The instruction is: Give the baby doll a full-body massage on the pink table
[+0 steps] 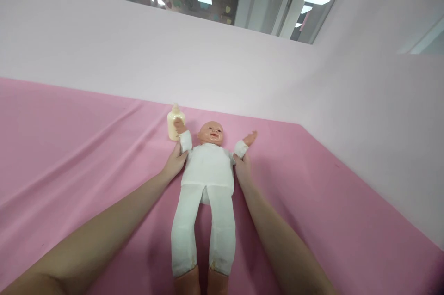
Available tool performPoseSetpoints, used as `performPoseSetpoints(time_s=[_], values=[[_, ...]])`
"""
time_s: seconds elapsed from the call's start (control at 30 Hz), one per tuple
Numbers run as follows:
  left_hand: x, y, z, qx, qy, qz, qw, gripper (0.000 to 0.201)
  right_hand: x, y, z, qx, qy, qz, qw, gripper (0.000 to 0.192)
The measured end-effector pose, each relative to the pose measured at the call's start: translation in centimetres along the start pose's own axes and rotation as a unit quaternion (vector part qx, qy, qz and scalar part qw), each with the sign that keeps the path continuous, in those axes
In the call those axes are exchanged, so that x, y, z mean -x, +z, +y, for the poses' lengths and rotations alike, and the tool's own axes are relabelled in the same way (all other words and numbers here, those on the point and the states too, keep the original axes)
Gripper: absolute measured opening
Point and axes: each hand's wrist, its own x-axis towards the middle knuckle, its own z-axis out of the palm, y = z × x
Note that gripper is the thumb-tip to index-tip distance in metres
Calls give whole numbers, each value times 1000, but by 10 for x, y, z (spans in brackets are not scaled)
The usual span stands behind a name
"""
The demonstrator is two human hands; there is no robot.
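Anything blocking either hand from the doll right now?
Nothing visible: the left hand and right hand each hold one of the doll's arms directly. The bottle stands beyond the left hand, not between.

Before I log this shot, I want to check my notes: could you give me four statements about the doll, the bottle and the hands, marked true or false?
1. The doll lies face up on a pink cover. True.
2. Both hands hold the doll's legs. False: the left hand and right hand hold its arms.
3. The bottle is left of the doll's head in the picture. True.
4. The doll's torso is green. False: it is white.
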Motion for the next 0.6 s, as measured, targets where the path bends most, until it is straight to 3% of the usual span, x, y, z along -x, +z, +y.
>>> performPoseSetpoints(time_s=[0.1,0.27,0.47,0.6], values=[[1,-1,8,-54,65,-65,994,59,1,4,-2,9,-13,-37,999,42],[2,-1,17,-77,69,-75,992,64,4,4,-4,34,-81,-53,995,46],[4,2,15,-10,11,-44,999,63,3,4,-2,26,-41,-44,998,43],[2,3,5,40,-46,0,998,70,-1,3,0,4,2,3,1000,52]])
